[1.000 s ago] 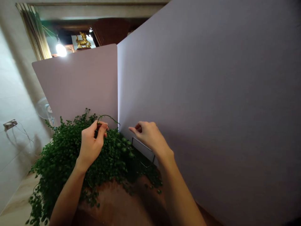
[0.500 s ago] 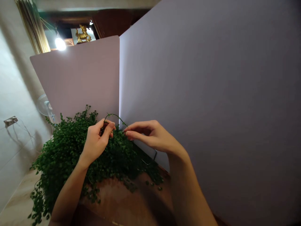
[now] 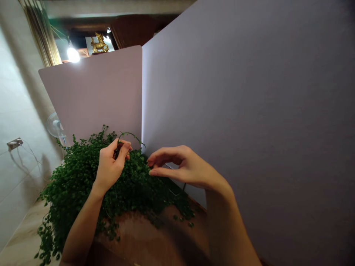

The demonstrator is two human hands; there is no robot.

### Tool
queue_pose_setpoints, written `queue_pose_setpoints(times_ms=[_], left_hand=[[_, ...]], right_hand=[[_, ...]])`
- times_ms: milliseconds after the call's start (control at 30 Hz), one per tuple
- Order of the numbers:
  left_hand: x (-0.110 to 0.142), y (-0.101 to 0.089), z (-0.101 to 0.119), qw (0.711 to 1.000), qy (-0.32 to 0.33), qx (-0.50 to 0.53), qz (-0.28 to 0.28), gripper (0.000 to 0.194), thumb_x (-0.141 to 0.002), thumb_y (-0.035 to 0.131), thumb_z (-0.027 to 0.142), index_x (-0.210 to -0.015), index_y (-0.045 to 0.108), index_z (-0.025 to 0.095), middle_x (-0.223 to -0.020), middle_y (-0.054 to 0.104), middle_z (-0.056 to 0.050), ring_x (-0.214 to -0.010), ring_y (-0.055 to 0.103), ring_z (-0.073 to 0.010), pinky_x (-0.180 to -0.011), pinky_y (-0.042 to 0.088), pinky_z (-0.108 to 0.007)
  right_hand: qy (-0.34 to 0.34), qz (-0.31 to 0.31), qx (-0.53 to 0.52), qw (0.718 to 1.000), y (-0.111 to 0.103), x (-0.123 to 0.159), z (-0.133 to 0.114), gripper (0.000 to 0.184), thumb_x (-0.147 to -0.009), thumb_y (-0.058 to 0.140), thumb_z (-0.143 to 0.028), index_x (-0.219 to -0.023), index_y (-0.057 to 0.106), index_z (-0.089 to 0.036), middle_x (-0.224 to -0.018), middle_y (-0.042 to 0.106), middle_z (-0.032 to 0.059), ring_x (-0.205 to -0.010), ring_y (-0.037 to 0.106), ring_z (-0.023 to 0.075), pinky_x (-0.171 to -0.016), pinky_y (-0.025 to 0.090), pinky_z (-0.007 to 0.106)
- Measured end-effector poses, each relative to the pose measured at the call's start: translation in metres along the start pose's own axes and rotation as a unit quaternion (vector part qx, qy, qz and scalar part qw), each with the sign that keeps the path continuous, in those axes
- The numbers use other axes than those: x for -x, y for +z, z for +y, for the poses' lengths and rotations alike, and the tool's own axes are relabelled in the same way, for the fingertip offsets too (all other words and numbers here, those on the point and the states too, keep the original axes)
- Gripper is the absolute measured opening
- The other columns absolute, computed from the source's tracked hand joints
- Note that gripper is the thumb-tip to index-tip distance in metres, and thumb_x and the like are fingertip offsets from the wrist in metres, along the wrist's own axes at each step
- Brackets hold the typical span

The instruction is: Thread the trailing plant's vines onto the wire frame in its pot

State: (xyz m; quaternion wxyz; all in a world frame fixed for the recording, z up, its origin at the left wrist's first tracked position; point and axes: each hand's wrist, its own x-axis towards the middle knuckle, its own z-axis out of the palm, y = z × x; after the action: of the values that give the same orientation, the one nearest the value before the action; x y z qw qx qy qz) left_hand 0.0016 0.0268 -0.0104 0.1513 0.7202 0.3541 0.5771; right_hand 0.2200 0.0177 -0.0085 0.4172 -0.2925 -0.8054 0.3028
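A big heap of green trailing plant (image 3: 74,177) with small round leaves spreads over a brown table (image 3: 138,236). Above it, my left hand (image 3: 113,162) is closed, its thumb and fingers pinching a thin green stem (image 3: 130,133). The stem arches up out of that hand and its free tip points to the right. My right hand (image 3: 177,164) is beside the heap's right edge, below the stem tip. Its thumb and forefinger are apart, and I see nothing held between them.
A tall grey panel (image 3: 249,111) stands close along my right side, and a pinkish panel (image 3: 97,92) rises behind the plant. A lit bulb (image 3: 73,54), a golden figurine (image 3: 100,43) and a fan (image 3: 54,125) are farther back. A wall socket (image 3: 14,143) is at left.
My right hand has let go of the stem's end, moved slightly down and parted its fingers. My left hand still pinches the stem and has shifted slightly left.
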Motion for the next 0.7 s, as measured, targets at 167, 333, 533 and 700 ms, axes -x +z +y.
queue_pose_setpoints(times_ms=[167, 333, 533, 700], left_hand=[[-0.001, 0.000, 0.003, 1.000, 0.001, -0.005, 0.010, 0.029, -0.096, 0.055, 0.042, -0.082, 0.062, 0.017, -0.066, 0.058, 0.000, -0.057, 0.052, -0.0097, -0.055, 0.041, -0.021], [0.000, 0.000, 0.002, 1.000, -0.005, 0.002, 0.019, 0.029, -0.095, 0.056, 0.043, -0.082, 0.062, 0.017, -0.067, 0.058, 0.000, -0.057, 0.052, -0.0097, -0.054, 0.041, -0.021], [-0.001, 0.000, 0.000, 0.999, -0.016, 0.023, 0.028, 0.029, -0.094, 0.058, 0.044, -0.083, 0.062, 0.017, -0.068, 0.059, 0.000, -0.057, 0.052, -0.0091, -0.053, 0.041, -0.020], [-0.002, 0.000, 0.002, 0.999, -0.019, 0.025, 0.043, 0.030, -0.094, 0.058, 0.044, -0.083, 0.062, 0.017, -0.065, 0.058, 0.000, -0.055, 0.051, -0.0087, -0.051, 0.041, -0.019]], right_hand=[[0.000, -0.009, 0.031, 0.999, 0.001, -0.002, 0.004, 0.023, -0.078, 0.076, -0.041, -0.085, 0.067, -0.021, -0.080, 0.070, 0.0016, -0.073, 0.065, 0.0159, -0.071, 0.053, 0.030], [0.022, -0.036, 0.031, 0.999, 0.002, -0.005, 0.013, 0.025, -0.077, 0.076, -0.039, -0.086, 0.061, -0.021, -0.079, 0.067, 0.0004, -0.074, 0.064, 0.0159, -0.072, 0.052, 0.030], [0.015, -0.015, 0.060, 0.998, 0.005, -0.008, 0.018, 0.014, -0.083, 0.067, -0.030, -0.082, 0.057, -0.020, -0.074, 0.062, -0.0012, -0.068, 0.060, 0.0131, -0.066, 0.049, 0.028], [0.007, -0.006, 0.058, 0.998, 0.003, -0.008, 0.018, 0.018, -0.082, 0.069, -0.034, -0.087, 0.058, -0.021, -0.080, 0.065, 0.0003, -0.072, 0.063, 0.0143, -0.070, 0.051, 0.030]])
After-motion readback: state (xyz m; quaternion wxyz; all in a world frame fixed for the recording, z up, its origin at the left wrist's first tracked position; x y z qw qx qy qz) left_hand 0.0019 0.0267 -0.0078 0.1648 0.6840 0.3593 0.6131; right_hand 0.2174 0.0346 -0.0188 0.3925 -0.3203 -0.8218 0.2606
